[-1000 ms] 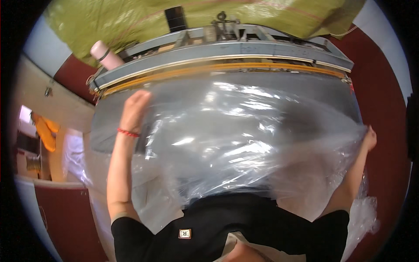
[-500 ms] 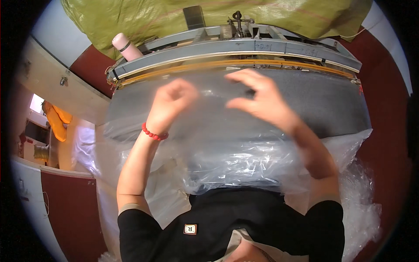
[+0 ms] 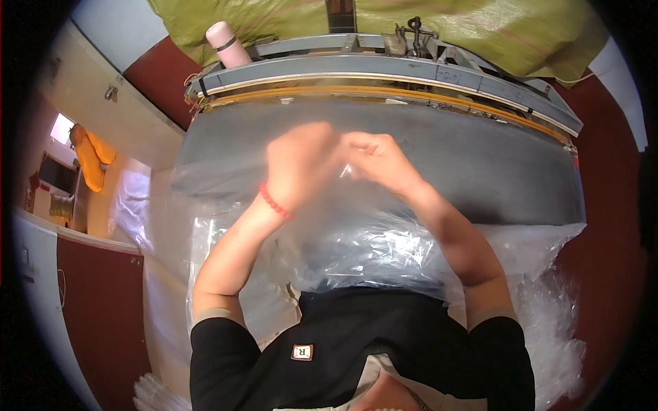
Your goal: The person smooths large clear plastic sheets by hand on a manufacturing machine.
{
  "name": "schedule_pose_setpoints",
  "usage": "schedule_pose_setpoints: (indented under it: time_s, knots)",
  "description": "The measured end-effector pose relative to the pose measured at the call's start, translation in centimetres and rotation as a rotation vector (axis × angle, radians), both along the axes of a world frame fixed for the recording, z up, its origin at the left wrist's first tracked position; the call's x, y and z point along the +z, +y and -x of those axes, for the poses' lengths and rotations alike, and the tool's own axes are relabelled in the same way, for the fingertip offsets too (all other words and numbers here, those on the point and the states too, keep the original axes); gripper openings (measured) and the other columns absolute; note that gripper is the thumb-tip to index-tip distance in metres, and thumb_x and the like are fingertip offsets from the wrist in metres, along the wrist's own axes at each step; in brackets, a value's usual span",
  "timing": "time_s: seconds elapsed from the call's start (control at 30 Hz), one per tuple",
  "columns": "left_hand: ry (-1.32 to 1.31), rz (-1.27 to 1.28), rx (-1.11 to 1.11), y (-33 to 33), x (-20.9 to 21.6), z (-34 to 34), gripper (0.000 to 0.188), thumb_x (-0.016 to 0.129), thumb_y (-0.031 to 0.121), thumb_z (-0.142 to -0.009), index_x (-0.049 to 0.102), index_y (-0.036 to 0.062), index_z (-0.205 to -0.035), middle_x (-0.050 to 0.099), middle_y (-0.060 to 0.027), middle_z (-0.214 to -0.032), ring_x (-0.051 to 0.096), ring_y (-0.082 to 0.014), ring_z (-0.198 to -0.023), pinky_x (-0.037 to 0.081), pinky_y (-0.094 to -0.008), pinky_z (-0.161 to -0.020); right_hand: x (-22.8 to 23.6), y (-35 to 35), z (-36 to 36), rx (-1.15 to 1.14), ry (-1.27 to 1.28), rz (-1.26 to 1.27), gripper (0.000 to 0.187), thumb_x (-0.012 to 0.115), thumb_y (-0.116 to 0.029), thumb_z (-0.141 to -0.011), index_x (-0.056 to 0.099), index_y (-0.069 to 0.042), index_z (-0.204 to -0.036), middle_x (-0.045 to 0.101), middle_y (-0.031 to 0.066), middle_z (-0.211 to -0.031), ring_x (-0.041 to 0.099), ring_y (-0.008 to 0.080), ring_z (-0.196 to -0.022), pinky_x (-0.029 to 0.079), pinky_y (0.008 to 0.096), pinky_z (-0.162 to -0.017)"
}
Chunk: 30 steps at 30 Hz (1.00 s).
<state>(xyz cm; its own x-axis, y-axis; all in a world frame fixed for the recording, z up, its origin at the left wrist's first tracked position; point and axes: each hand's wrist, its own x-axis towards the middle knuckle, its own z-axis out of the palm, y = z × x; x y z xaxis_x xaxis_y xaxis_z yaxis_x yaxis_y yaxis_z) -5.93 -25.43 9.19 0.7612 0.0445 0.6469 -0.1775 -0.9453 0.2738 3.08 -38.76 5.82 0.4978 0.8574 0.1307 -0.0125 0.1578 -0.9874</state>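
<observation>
A clear plastic sheet (image 3: 373, 246) hangs bunched from my two hands down to my chest, over a grey work table (image 3: 500, 171). My left hand (image 3: 301, 161), with a red bead bracelet at the wrist, is closed on the sheet's top edge. My right hand (image 3: 377, 157) pinches the same edge right beside it, the fingertips of both hands almost touching. The hands are held together above the middle of the table. Part of the sheet's upper edge is hidden by my fingers.
A long metal machine bar (image 3: 384, 68) with an orange strip runs along the table's far edge. A pink bottle (image 3: 226, 42) stands at its left end. Green sacking (image 3: 480, 27) lies behind. More clear plastic (image 3: 548, 322) is piled at the right and on the left.
My hands, spread wide a second ago with the sheet stretched out, have come together at the middle. The sheet has collapsed into a bunch hanging below them.
</observation>
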Motion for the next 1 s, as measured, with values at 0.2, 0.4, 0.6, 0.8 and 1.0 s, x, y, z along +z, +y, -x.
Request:
schedule_pose_setpoints:
  time_s: [0.2, 0.4, 0.6, 0.8, 1.0]
  knots:
    - [0.411, 0.230, -0.354, 3.5, -2.1, 3.3, 0.005, 0.055, 0.004, -0.066, 0.053, -0.0005, -0.068, 0.047, -0.0114, -0.060, 0.048, -0.0238, -0.053, 0.038, -0.0303, -0.049, -3.7, -0.6, -3.5, -0.344, 0.027, -0.174, 0.015, 0.051, -0.021, -0.084, 0.058, -0.008, -0.088, 0.055, -0.0017, -0.079, 0.048, 0.0040, -0.063, 0.036, 0.0176, -0.049]
    - [0.812, 0.076, -0.044, 17.8, -9.0, 13.4, 0.012, 0.053, 0.006, -0.070, 0.058, -0.0001, -0.080, 0.056, -0.0162, -0.073, 0.054, -0.0318, -0.069, 0.043, -0.0353, -0.063, -6.5, -14.0, -13.4, -1.142, -0.229, 0.116, 0.026, 0.050, -0.024, -0.085, 0.055, -0.005, -0.102, 0.056, 0.0029, -0.090, 0.051, 0.0090, -0.080, 0.042, 0.0225, -0.069]
    - [1.118, -0.201, 0.957, 34.1, -0.5, 21.3, 0.038, 0.066, 0.015, -0.060, 0.061, 0.0062, -0.097, 0.058, -0.0168, -0.100, 0.054, -0.0270, -0.096, 0.042, -0.0354, -0.083, -11.4, -36.5, -23.6, -1.385, -0.525, 0.284, 0.031, 0.045, -0.025, -0.087, 0.054, 0.000, -0.105, 0.056, 0.0019, -0.097, 0.050, 0.0110, -0.086, 0.039, 0.0234, -0.076]
    - [-0.604, -0.506, 0.894, 30.2, 3.7, 11.9, 0.035, 0.059, 0.012, -0.070, 0.048, -0.0014, -0.101, 0.052, -0.0172, -0.093, 0.050, -0.0312, -0.088, 0.040, -0.0388, -0.076, -12.0, -49.5, -24.8, -1.669, -0.721, 0.820, 0.042, 0.042, -0.037, -0.086, 0.054, -0.003, -0.106, 0.058, 0.0157, -0.098, 0.054, 0.0260, -0.090, 0.040, 0.0321, -0.078]
    - [0.475, 0.277, 0.999, 35.3, -13.8, 9.1, 0.074, 0.055, 0.050, -0.072, 0.023, 0.0230, -0.133, 0.019, -0.0062, -0.139, 0.013, -0.0351, -0.127, 0.012, -0.0580, -0.097, -11.8, -49.6, -24.2, -1.601, -0.747, 1.373, 0.043, 0.035, -0.039, -0.087, 0.054, -0.004, -0.103, 0.057, 0.0196, -0.097, 0.052, 0.0380, -0.089, 0.041, 0.0416, -0.073]
